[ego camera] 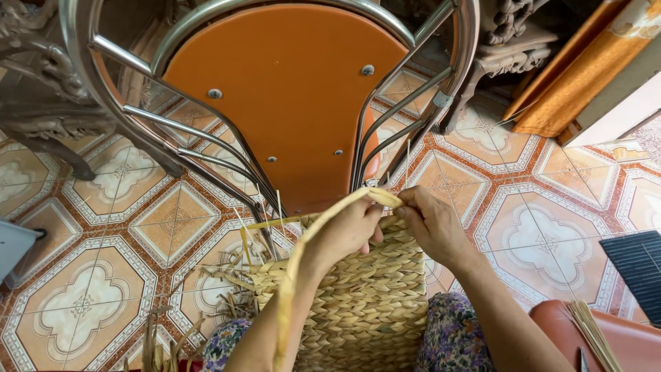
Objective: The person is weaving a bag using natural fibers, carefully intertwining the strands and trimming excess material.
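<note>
A half-made woven basket [368,303] of pale dried straw rests on the person's lap, between knees covered in flowered cloth [451,337], its braided wall facing up toward the camera. Both hands meet at its far rim. The left hand [344,231] is curled shut over a long flat straw strand [292,275], which runs from the fingertips down along the left forearm toward the bottom of the view. The right hand [434,224] pinches the folded end of that same strand just above the rim, its fingers [406,207] closed tight on it and touching the left hand's fingertips. The strand's bend sits between the two hands, right over the basket's edge.

To the left of the basket, loose straw ends [231,275] stick out from the unfinished weave, and more dry stalks lie at the bottom left over the floor. Straight ahead, just beyond the hands, stands an orange chair [289,103] with a chromed tube frame [385,131]; its legs come down close to the basket's far rim. At the lower right a bundle of cut straw [595,334] lies on a reddish seat [630,341], with a dark ribbed mat [637,265] beside it.

The floor [131,220] is tiled in an orange, white and brown pattern. Carved dark wooden furniture [506,41] stands along the far side, and an orange cloth [585,69] hangs at the upper right
</note>
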